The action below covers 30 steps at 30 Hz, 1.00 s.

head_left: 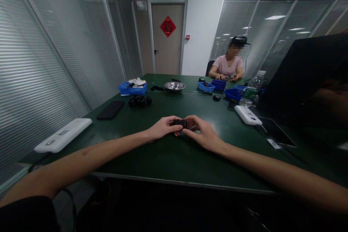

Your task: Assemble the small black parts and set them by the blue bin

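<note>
Fingers of the left hand (pixel 163 127) and right hand (pixel 202 132) grasp a small black cylindrical part (pixel 179 124), its long axis running left-right, above the dark green worktop (pixel 163 159). Beyond, a red diamond door sign (pixel 168 26) reads "福".

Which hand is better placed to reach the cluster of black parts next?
Probably the left hand: the black parts lie ahead on its side of the table, and the right hand is farther across. The left is holding a small black piece, though.
</note>
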Motion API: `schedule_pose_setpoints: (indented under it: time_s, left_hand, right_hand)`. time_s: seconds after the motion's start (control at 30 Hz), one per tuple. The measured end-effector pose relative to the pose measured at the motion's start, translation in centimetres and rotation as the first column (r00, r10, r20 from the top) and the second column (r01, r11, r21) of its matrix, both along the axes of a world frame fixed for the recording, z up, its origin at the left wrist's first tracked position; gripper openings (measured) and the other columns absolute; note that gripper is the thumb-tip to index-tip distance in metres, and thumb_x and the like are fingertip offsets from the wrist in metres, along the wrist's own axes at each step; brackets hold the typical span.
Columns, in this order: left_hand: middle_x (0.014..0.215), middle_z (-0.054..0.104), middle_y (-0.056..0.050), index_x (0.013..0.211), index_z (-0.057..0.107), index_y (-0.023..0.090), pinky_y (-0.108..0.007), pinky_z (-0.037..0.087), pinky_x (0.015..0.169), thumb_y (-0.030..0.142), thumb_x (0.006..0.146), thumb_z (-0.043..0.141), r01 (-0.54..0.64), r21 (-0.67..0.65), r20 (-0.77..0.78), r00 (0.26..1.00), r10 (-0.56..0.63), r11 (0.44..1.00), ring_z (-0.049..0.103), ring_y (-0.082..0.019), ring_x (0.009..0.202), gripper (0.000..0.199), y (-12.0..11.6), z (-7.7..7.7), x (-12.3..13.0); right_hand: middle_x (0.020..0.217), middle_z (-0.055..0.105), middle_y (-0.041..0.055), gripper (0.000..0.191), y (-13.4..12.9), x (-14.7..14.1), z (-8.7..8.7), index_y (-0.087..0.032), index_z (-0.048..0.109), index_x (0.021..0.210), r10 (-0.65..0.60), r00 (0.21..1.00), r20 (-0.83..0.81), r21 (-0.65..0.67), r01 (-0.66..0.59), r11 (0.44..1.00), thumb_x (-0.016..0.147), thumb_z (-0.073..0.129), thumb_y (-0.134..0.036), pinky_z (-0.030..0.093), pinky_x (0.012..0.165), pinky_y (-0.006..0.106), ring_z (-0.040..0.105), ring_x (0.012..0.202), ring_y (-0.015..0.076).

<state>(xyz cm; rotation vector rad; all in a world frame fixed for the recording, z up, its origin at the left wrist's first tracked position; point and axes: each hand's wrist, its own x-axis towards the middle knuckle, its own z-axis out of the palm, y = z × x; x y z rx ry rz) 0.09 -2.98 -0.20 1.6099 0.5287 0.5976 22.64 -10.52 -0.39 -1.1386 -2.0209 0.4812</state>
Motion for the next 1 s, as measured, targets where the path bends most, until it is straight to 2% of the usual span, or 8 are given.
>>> schedule_pose_setpoints:
  time_s: [0.1,0.23,0.3,0.47,0.53,0.73,0.83,1.0]
  left_hand:
    - [0.098,0.07,-0.006,0.126,0.062,0.011,-0.034,0.054,0.082,0.037,0.087,0.077,0.015,-0.002,0.002,1.0,-0.015,1.0,0.066,-0.014,0.08,0.049,0.3,-0.4,0.0]
    - [0.102,0.07,-0.008,0.125,0.062,0.011,-0.033,0.054,0.082,0.039,0.085,0.08,0.013,-0.006,-0.006,1.0,-0.013,1.0,0.067,-0.014,0.081,0.052,0.4,-0.5,0.1]
    - [0.103,0.07,-0.007,0.125,0.062,0.012,-0.033,0.054,0.082,0.039,0.084,0.081,0.011,-0.003,-0.003,1.0,-0.011,1.0,0.067,-0.014,0.08,0.053,0.4,-0.5,0.1]
    - [0.097,0.07,-0.006,0.126,0.062,0.012,-0.032,0.055,0.081,0.038,0.084,0.08,-0.015,0.005,0.023,1.0,0.015,1.0,0.066,-0.014,0.08,0.053,0.3,-0.4,0.1]
    - [0.098,0.07,-0.006,0.126,0.062,0.012,-0.033,0.055,0.082,0.038,0.085,0.08,-0.013,0.007,0.017,1.0,0.013,1.0,0.067,-0.014,0.08,0.052,0.3,-0.4,0.1]
    - [0.109,0.069,-0.008,0.125,0.063,0.014,-0.035,0.055,0.085,0.037,0.083,0.081,0.011,0.004,0.012,1.0,-0.011,1.0,0.068,-0.014,0.082,0.052,0.6,-0.8,0.0]
    - [0.109,0.069,-0.008,0.126,0.062,0.013,-0.035,0.055,0.085,0.037,0.082,0.082,0.008,0.002,0.008,1.0,-0.008,1.0,0.068,-0.014,0.082,0.053,0.5,-0.7,0.0]
    - [0.099,0.07,-0.007,0.125,0.062,0.012,-0.034,0.054,0.084,0.038,0.083,0.081,0.018,-0.006,-0.01,1.0,-0.018,1.0,0.068,-0.014,0.079,0.053,-0.1,0.0,0.0]
  right_hand:
    - [0.111,0.07,0.0056,0.034,0.0,0.0,-0.2,-0.024,0.058,0.126,-0.015,0.999,-0.03,-0.056,0.013,0.998,0.097,0.066,-0.039,0.061,0.083,0.038,0.069,0.097,0.0205]
    - [0.116,0.066,0.008,0.033,0.0,0.1,0.0,-0.024,0.06,0.125,0.019,0.996,0.082,0.116,-0.028,0.993,0.093,0.07,-0.029,0.06,0.082,0.038,0.067,0.094,0.0202]
    - [0.118,0.065,0.0088,0.035,-0.1,0.1,0.1,-0.024,0.06,0.125,0.018,0.995,0.094,0.154,-0.033,0.988,0.092,0.071,-0.028,0.06,0.083,0.039,0.067,0.096,0.021]
    - [0.11,0.07,0.0061,0.035,-0.1,-0.3,-0.2,-0.024,0.058,0.124,-0.047,0.995,-0.088,-0.058,0.042,0.997,0.095,0.067,-0.041,0.062,0.083,0.038,0.069,0.097,0.0202]
    - [0.109,0.07,0.0058,0.031,-0.1,-0.3,-0.2,-0.023,0.06,0.12,-0.046,0.993,-0.106,-0.082,0.037,0.996,0.096,0.066,-0.041,0.061,0.084,0.038,0.07,0.096,0.0195]
    - [0.112,0.067,0.0082,0.032,-0.2,0.1,0.2,-0.022,0.058,0.124,-0.003,0.993,0.114,0.15,-0.014,0.989,0.094,0.07,-0.03,0.06,0.083,0.039,0.067,0.095,0.0209]
    - [0.116,0.064,0.0093,0.032,-0.1,0.3,0.2,-0.022,0.057,0.125,0.0,0.98,0.199,0.22,-0.045,0.975,0.096,0.067,-0.026,0.06,0.082,0.04,0.067,0.094,0.0212]
    - [0.132,0.058,0.0128,0.04,0.2,0.9,0.1,-0.026,0.053,0.136,0.034,0.937,0.347,0.31,-0.149,0.939,0.097,0.061,-0.019,0.057,0.096,0.047,0.061,0.118,0.0279]
